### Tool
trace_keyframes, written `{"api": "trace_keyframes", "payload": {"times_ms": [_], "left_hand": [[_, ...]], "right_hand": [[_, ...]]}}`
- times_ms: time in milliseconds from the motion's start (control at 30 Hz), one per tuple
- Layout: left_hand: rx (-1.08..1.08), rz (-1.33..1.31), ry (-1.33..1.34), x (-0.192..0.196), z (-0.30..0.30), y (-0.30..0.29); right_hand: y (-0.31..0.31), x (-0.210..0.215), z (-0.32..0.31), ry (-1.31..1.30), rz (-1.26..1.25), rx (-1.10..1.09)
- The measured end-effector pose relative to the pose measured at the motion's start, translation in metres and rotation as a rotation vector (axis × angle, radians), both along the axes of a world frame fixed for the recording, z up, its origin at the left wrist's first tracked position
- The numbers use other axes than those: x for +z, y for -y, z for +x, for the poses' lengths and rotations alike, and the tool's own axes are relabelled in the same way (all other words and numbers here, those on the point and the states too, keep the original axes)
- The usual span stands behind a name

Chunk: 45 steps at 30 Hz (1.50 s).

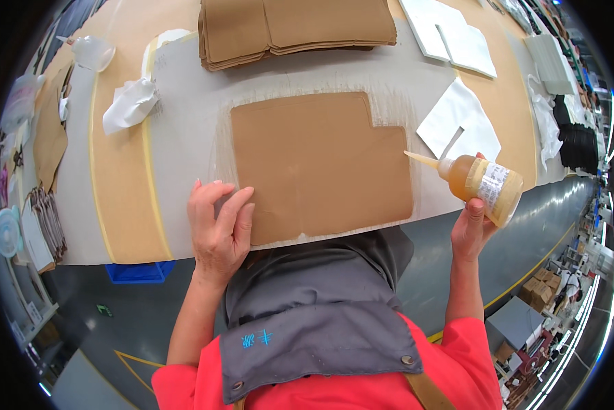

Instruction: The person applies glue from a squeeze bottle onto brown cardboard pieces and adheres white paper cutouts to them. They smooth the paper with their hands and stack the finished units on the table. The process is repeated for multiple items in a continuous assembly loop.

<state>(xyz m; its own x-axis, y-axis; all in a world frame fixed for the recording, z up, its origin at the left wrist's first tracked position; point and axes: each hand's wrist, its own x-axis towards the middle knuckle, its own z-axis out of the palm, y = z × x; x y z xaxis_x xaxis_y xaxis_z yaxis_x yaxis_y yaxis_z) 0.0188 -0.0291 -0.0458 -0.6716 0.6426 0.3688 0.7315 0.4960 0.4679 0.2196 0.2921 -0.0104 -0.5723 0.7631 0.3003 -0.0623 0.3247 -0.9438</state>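
Note:
A flat brown sheet (320,171) with a notch cut from its far right corner lies on the table in front of me. My left hand (219,225) rests at the sheet's near left edge, fingers apart and fingertips touching its margin. In my right hand (473,222) is a squeeze bottle (488,183) of amber liquid with a long pointed nozzle and a pale label. The bottle is tilted, its nozzle tip pointing left at the sheet's right edge. Whether the tip touches the sheet I cannot tell.
A stack of brown sheets (296,31) lies at the far side. White slotted pieces (458,123) sit to the right. At the left are a crumpled white cloth (129,106) and a clear bottle (93,53). A blue bin (139,272) shows below the table's near edge.

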Motion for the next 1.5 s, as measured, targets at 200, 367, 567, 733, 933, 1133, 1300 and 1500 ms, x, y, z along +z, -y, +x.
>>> {"api": "trace_keyframes", "payload": {"times_ms": [200,367,567,733,933,1133,1300,1500], "left_hand": [[-0.004,-0.003,-0.023,0.000,0.000,0.000],[-0.003,0.010,-0.038,-0.002,0.000,0.000],[-0.009,0.008,-0.039,-0.001,0.002,-0.001],[-0.018,0.006,-0.050,-0.003,0.000,0.000],[-0.023,0.017,-0.045,-0.001,0.001,0.000],[-0.032,0.032,-0.057,-0.003,-0.001,0.001],[-0.021,0.050,-0.048,-0.002,0.000,0.001],[-0.026,0.054,-0.054,-0.004,-0.001,0.001]], "right_hand": [[0.011,0.001,0.026,0.010,-0.001,-0.013],[0.024,0.003,0.050,0.025,-0.033,-0.048],[0.040,0.001,0.074,0.071,-0.068,-0.105],[0.048,0.000,0.077,0.034,-0.111,-0.171],[0.057,-0.007,0.074,-0.026,-0.260,-0.228],[0.077,-0.013,0.063,-0.081,-0.414,-0.226],[0.100,-0.013,0.045,-0.072,-0.440,-0.160],[0.121,-0.017,0.028,-0.079,-0.519,-0.073]]}}
